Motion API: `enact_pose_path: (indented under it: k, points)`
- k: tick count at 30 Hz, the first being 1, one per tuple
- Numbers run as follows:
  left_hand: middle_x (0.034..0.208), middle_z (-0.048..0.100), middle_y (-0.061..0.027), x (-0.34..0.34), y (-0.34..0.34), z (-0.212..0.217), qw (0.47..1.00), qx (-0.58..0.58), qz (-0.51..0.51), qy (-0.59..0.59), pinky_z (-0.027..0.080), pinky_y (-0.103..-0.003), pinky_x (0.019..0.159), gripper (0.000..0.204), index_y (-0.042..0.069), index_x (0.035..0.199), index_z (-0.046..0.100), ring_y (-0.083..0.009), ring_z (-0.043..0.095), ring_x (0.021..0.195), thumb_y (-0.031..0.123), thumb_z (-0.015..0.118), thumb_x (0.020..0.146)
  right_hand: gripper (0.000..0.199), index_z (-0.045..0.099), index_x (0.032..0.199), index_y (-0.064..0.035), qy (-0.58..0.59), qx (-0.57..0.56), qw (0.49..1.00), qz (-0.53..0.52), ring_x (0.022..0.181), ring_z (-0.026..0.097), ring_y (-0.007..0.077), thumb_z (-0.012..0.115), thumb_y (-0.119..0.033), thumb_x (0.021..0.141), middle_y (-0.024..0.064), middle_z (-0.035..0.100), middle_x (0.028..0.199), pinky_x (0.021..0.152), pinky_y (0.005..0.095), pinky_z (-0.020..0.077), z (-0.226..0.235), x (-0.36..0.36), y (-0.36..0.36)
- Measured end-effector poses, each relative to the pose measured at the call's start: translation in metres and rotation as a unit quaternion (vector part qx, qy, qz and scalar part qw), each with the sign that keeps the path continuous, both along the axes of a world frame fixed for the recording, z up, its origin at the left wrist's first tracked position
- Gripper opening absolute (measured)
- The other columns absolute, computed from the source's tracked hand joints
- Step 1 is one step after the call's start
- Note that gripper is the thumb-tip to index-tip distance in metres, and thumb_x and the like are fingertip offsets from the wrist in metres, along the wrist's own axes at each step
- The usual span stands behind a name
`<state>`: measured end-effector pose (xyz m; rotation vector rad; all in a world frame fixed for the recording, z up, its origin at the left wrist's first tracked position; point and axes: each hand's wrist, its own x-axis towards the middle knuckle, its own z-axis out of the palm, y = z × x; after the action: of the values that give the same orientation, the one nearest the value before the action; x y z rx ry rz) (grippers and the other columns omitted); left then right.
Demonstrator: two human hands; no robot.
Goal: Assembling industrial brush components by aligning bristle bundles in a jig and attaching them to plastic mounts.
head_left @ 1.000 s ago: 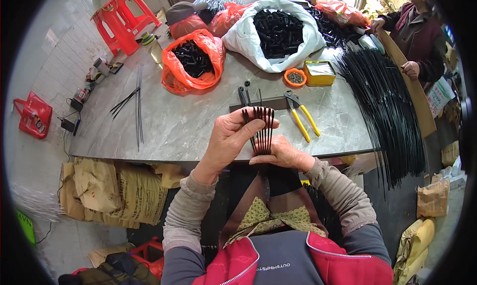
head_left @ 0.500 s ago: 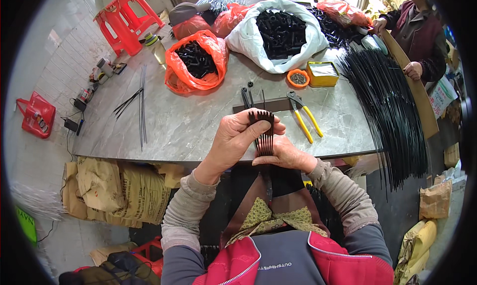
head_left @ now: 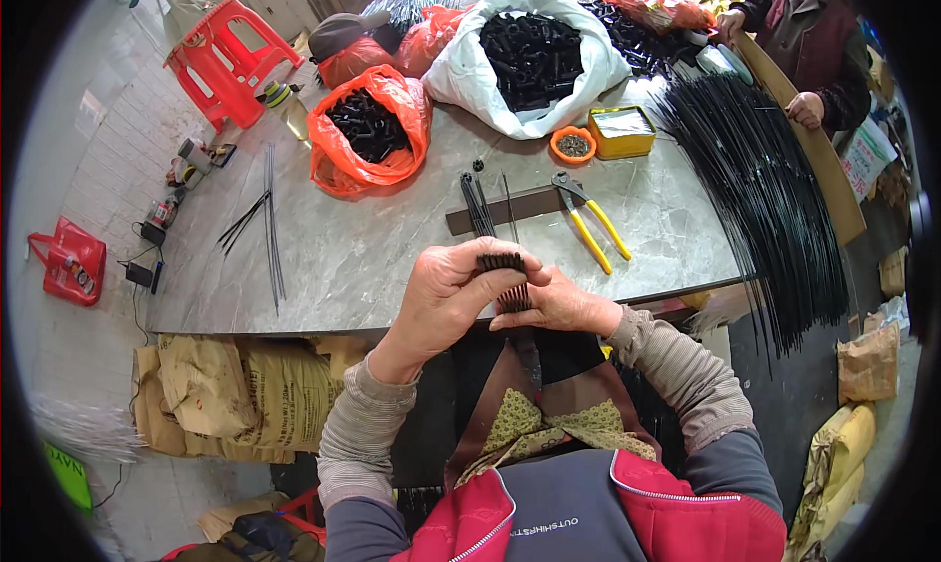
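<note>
A row of thin black strips, packed side by side like a comb, is held between my two hands near the table's front edge. My left hand pinches the strips' upper part between thumb and fingers. Lower down, my right hand grips them from the right, its thumb across the front. Just beyond my fingers, several black rods with rounded ends lie by a dark flat bar. To their right are cutting pliers with yellow handles, jaws pointing away from me.
Black parts fill a red bag and a white sack. An orange bowl of small metal pieces sits beside a yellow tin. Long black rods cover the right side; another person's hand holds cardboard there. Thin rods lie left.
Both hands have lowered slightly toward me, and the strips are tilted so their upper ends face me more. The view has shifted a little. Both hands keep their hold.
</note>
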<state>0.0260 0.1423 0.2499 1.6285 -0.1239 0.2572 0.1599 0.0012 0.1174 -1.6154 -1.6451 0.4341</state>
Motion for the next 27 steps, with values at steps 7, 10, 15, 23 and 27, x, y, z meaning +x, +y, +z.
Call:
enact_pose_path:
  k: [7,10,15,23,27]
  points:
    - [0.096,0.074,-0.014,-0.002,-0.002,0.001,0.998,0.027,0.05,0.006,0.058,-0.033,0.087,0.012,-0.006,0.102,0.07,-0.0201,0.072,0.093,-0.01,0.062,0.093,0.051,0.063,0.11,-0.0077,0.017,0.009,1.0,-0.004,0.085,0.065,0.0383,0.079,-0.047,0.082,0.0155,0.065,0.091,0.072,0.045,0.0518,0.002,0.004,0.0]
    - [0.096,0.074,-0.0155,0.0,0.001,-0.002,0.998,0.022,0.061,0.004,0.058,-0.036,0.088,0.012,-0.006,0.102,0.069,-0.0238,0.073,0.094,-0.01,0.062,0.093,0.065,0.063,0.129,-0.0055,0.099,-0.093,0.989,0.053,0.084,0.066,0.0199,0.089,-0.033,0.076,0.0078,0.066,0.09,0.073,0.0325,0.0519,0.033,0.019,-0.009]
    - [0.094,0.074,-0.0191,0.001,-0.001,-0.001,0.997,-0.008,0.073,0.001,0.06,-0.041,0.087,0.01,-0.005,0.1,0.068,-0.0299,0.074,0.091,-0.007,0.061,0.094,0.025,0.066,0.108,-0.0023,0.394,-0.121,0.911,0.024,0.081,0.064,0.0051,0.074,-0.022,0.094,-0.0006,0.068,0.094,0.068,0.0213,0.0511,0.03,0.057,-0.012]
    - [0.092,0.074,-0.0223,0.0,0.0,-0.004,0.997,0.012,0.082,0.004,0.06,-0.046,0.085,0.007,-0.004,0.1,0.066,-0.0342,0.075,0.089,-0.003,0.062,0.094,0.039,0.067,0.079,0.0034,0.034,-0.065,0.962,-0.264,0.079,0.068,0.0395,0.074,-0.034,0.085,0.0221,0.068,0.079,0.07,0.0459,0.053,0.002,0.062,0.021]
    - [0.09,0.073,-0.0219,-0.003,0.0,-0.004,0.995,0.014,0.097,-0.015,0.061,-0.047,0.083,0.004,-0.003,0.098,0.065,-0.033,0.074,0.085,-0.002,0.063,0.094,0.035,0.065,0.081,0.0035,0.052,-0.088,0.96,-0.261,0.082,0.068,0.039,0.073,-0.03,0.085,0.0224,0.068,0.082,0.072,0.0456,0.0529,-0.005,0.06,0.042]
